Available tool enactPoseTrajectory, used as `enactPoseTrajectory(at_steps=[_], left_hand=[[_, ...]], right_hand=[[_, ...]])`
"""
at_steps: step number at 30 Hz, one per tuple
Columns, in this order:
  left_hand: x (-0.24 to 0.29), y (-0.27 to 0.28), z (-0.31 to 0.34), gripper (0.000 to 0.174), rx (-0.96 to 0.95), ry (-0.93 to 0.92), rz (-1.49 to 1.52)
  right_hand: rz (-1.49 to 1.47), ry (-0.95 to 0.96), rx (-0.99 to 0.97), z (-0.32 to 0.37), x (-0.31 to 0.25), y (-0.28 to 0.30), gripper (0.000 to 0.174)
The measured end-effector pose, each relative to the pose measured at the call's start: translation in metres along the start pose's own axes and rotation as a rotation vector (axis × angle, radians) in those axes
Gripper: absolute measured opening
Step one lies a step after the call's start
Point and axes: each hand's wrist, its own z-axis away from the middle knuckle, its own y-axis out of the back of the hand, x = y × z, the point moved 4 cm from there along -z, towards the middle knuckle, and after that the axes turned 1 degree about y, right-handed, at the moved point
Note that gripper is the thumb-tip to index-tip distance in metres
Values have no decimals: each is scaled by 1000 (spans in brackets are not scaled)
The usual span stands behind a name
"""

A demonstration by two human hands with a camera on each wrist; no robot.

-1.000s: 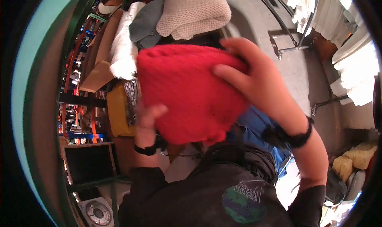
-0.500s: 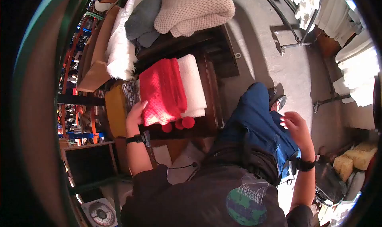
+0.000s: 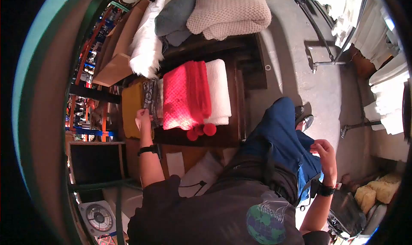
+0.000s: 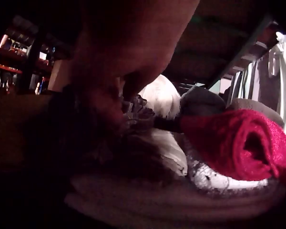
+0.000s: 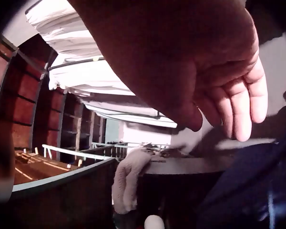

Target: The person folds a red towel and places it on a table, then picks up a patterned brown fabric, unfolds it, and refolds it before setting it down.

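Note:
My left hand [image 3: 144,118] is at the near end of a folded grey-and-white patterned blanket [image 3: 150,95], fingers bent at its edge. In the left wrist view the fingers and thumb pinch the bunched patterned cloth, deep in shadow. Just right of it lies a folded red knit blanket [image 3: 184,95] with red pompoms [image 3: 209,129], overlapping a folded white blanket [image 3: 219,90]. A mustard folded cloth [image 3: 131,105] is on the left. My right hand [image 3: 325,155] hangs beside the blue jeans, fingers loosely bent and holding nothing, as the right wrist view [image 5: 224,90] also shows.
The blankets lie on a dark wooden surface [image 3: 238,116]. Beyond are a white furry piece [image 3: 146,47], a grey cloth [image 3: 174,19] and a thick beige knit blanket [image 3: 231,13]. A metal rack [image 3: 324,62] with white cloths stands right; a box fan [image 3: 98,217] is lower left.
The red blanket went from both hands down onto the white one. My left hand then moved from its edge left to the patterned blanket; my right hand withdrew to my side.

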Motion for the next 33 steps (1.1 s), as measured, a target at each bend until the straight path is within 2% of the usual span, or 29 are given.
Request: enactPoseTrajectory(at_steps=[2,3,5,6,8,10,12,13,14,15,16,18,19,21,22,24,25,27,28,30,33], left_hand=[[40,4,25,63,345,-318,-529],[56,-1,37,63,342,-319,-530],[78,-13,54,88,278,-215,-776],[61,-14,40,88,275,-215,-778],[2,-25,-4,104,-99,-23,-647],[15,-26,9,100,-91,-68,-541],[37,-26,26,85,-163,-156,-431],[20,-23,12,85,-166,-157,-436],[4,-18,-5,77,-124,-217,-426],[-11,-12,-24,68,-82,-279,-414],[-20,-8,-36,68,-87,-282,-415],[-25,-3,-52,62,5,-331,-672],[-8,-5,-43,62,-3,-340,-675],[35,10,-25,62,164,-132,-708],[62,13,-13,62,154,-142,-708],[106,30,14,67,251,-180,-878],[119,37,22,67,244,-182,-879],[140,52,28,64,269,-353,-819],[139,64,15,64,267,-353,-822],[143,92,-4,60,315,-492,-568],[197,101,22,52,337,-520,-455]], right_hand=[[24,-1,27,1,21,12,24],[8,-52,71,4,33,18,23],[-7,-107,119,10,57,31,23],[-25,-152,152,13,72,36,22],[-47,-200,186,18,104,45,22],[-99,-179,266,22,127,51,21],[-157,-186,338,28,134,54,20],[-260,-150,353,30,136,57,19],[-363,-113,369,31,138,59,19],[-383,-126,387,32,136,58,19],[-385,-128,392,32,135,59,19],[-395,-146,377,31,139,61,18],[-400,-149,387,30,142,62,18],[-377,-164,398,28,146,62,17],[-382,-164,412,27,146,62,17],[-360,-173,400,28,144,60,17],[-341,-187,416,26,145,58,17],[-339,-203,427,20,150,58,17],[-338,-217,431,17,151,57,16],[-275,-237,435,12,153,56,16],[-145,-243,418,5,155,56,15]])
